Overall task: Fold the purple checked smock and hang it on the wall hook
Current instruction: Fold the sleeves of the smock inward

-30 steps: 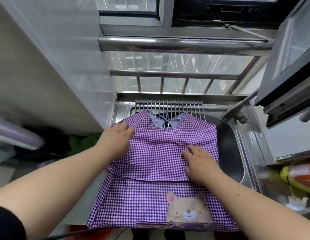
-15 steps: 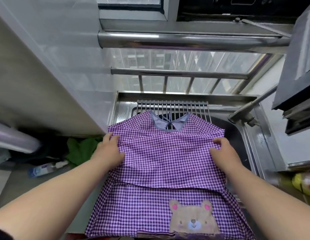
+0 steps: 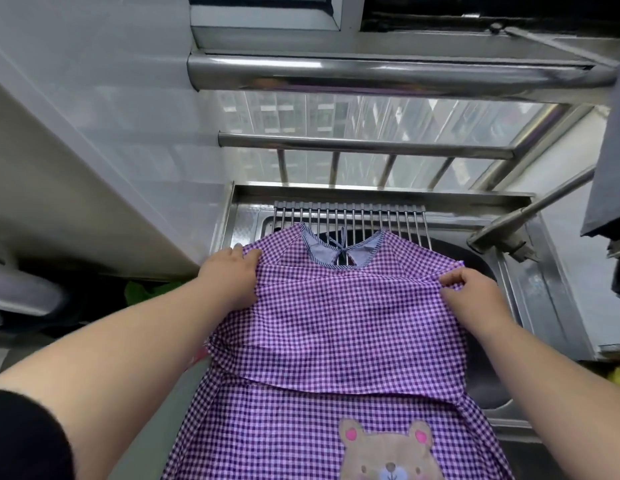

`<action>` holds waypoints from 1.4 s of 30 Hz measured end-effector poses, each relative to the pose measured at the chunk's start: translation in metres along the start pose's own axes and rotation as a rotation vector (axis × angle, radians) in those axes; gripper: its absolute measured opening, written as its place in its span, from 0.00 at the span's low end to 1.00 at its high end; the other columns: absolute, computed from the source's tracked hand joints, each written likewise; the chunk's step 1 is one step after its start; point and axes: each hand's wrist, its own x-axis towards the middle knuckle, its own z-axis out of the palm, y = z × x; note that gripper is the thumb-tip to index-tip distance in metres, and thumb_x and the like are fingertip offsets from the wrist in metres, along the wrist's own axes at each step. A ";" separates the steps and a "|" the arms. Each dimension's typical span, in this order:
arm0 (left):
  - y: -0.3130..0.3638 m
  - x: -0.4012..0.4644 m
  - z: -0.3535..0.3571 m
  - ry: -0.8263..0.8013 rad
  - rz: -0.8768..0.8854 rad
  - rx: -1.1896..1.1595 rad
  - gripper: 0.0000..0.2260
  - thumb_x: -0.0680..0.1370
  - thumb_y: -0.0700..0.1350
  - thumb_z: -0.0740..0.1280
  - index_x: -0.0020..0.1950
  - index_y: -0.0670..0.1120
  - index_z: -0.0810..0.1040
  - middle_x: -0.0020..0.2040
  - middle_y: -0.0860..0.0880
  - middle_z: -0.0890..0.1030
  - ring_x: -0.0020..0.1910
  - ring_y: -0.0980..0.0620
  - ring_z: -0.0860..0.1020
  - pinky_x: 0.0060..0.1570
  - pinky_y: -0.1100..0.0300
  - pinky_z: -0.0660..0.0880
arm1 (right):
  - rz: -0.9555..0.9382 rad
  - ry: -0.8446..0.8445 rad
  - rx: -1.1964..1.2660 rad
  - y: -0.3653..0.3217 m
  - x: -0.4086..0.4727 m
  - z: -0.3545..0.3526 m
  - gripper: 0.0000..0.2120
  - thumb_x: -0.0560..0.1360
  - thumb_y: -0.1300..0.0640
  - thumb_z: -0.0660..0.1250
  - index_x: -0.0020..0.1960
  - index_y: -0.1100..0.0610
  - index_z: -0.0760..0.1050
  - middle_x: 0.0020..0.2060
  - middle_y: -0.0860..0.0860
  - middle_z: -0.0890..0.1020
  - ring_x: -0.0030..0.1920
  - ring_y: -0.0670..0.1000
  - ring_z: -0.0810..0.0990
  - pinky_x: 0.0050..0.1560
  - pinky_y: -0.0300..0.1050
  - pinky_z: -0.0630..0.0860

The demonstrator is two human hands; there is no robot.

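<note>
hands: 2 (left hand (image 3: 230,277), right hand (image 3: 474,292)) | purple checked smock (image 3: 339,327): 1 | bear patch (image 3: 388,452): 1 | sink (image 3: 530,306): 1 | drying rack (image 3: 350,216): 1 | faucet (image 3: 509,230): 1

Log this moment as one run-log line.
stage: folding | smock: on sink rack, sleeves folded in | left hand: grips left shoulder edge | right hand: pinches right shoulder edge | hook: unseen

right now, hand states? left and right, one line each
Left hand: closed, gripping the left edge of the purple checked smock.
Right hand: closed, pinching the smock's right edge.
</note>
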 end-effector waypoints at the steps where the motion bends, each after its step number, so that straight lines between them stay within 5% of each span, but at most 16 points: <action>1: -0.003 0.007 -0.005 -0.032 -0.007 0.043 0.47 0.73 0.65 0.69 0.84 0.49 0.50 0.77 0.42 0.71 0.74 0.40 0.71 0.73 0.41 0.70 | -0.002 0.014 -0.026 0.002 0.002 -0.001 0.06 0.80 0.56 0.70 0.55 0.47 0.81 0.62 0.53 0.83 0.50 0.51 0.78 0.50 0.48 0.74; 5: 0.000 0.020 -0.024 -0.048 -0.055 0.144 0.49 0.70 0.72 0.70 0.81 0.45 0.57 0.69 0.45 0.78 0.69 0.40 0.75 0.71 0.42 0.69 | -0.024 0.005 0.007 0.006 0.006 -0.004 0.17 0.80 0.59 0.71 0.68 0.49 0.77 0.69 0.52 0.79 0.56 0.52 0.77 0.55 0.50 0.74; 9: 0.008 0.022 -0.033 -0.126 -0.099 0.127 0.28 0.74 0.67 0.69 0.67 0.51 0.76 0.62 0.49 0.80 0.65 0.44 0.75 0.71 0.44 0.66 | -0.034 -0.026 0.063 0.005 0.006 -0.008 0.30 0.79 0.60 0.72 0.77 0.47 0.68 0.64 0.52 0.81 0.53 0.51 0.78 0.51 0.49 0.75; 14: 0.008 0.024 -0.029 -0.130 -0.089 0.099 0.14 0.74 0.63 0.70 0.48 0.54 0.80 0.46 0.55 0.80 0.50 0.50 0.76 0.63 0.46 0.69 | 0.043 -0.067 0.071 0.002 0.014 -0.008 0.24 0.78 0.49 0.75 0.70 0.55 0.75 0.59 0.53 0.83 0.53 0.53 0.78 0.57 0.51 0.76; 17: 0.009 0.026 -0.024 -0.185 -0.044 -0.073 0.12 0.74 0.55 0.72 0.54 0.53 0.81 0.47 0.54 0.82 0.47 0.51 0.80 0.55 0.50 0.75 | 0.110 -0.049 0.162 0.000 0.020 -0.008 0.28 0.78 0.50 0.76 0.74 0.56 0.73 0.66 0.54 0.82 0.62 0.58 0.81 0.66 0.60 0.78; 20: 0.010 0.024 -0.022 -0.303 -0.023 -0.187 0.17 0.75 0.47 0.74 0.64 0.48 0.80 0.54 0.50 0.83 0.52 0.49 0.82 0.56 0.53 0.82 | 0.152 -0.130 0.187 -0.002 0.026 -0.008 0.18 0.79 0.55 0.73 0.67 0.58 0.79 0.59 0.54 0.84 0.55 0.57 0.83 0.61 0.57 0.80; 23: 0.008 0.024 -0.021 -0.237 0.015 -0.145 0.16 0.75 0.42 0.70 0.64 0.47 0.82 0.51 0.51 0.83 0.49 0.50 0.82 0.53 0.55 0.83 | 0.124 -0.138 0.131 -0.003 0.031 -0.008 0.12 0.80 0.56 0.70 0.62 0.57 0.82 0.55 0.54 0.85 0.53 0.57 0.83 0.60 0.56 0.80; 27: 0.006 0.027 -0.028 -0.147 0.036 -0.144 0.12 0.76 0.42 0.66 0.57 0.50 0.83 0.46 0.53 0.83 0.44 0.52 0.82 0.48 0.55 0.83 | 0.073 -0.064 0.076 -0.005 0.036 -0.012 0.09 0.80 0.54 0.70 0.58 0.55 0.81 0.52 0.53 0.84 0.52 0.57 0.82 0.57 0.55 0.79; 36: 0.010 0.041 -0.060 0.005 0.029 -0.097 0.11 0.78 0.44 0.62 0.57 0.51 0.80 0.49 0.50 0.83 0.47 0.47 0.81 0.43 0.53 0.78 | 0.031 -0.002 0.068 -0.016 0.059 -0.024 0.09 0.80 0.52 0.70 0.53 0.57 0.83 0.49 0.54 0.85 0.48 0.57 0.82 0.50 0.51 0.77; 42: 0.008 0.052 -0.074 0.054 -0.019 -0.082 0.10 0.78 0.45 0.61 0.55 0.50 0.80 0.48 0.50 0.81 0.46 0.46 0.81 0.43 0.52 0.77 | 0.018 0.037 0.050 -0.032 0.075 -0.028 0.12 0.79 0.50 0.69 0.55 0.56 0.85 0.50 0.55 0.86 0.51 0.60 0.83 0.57 0.57 0.80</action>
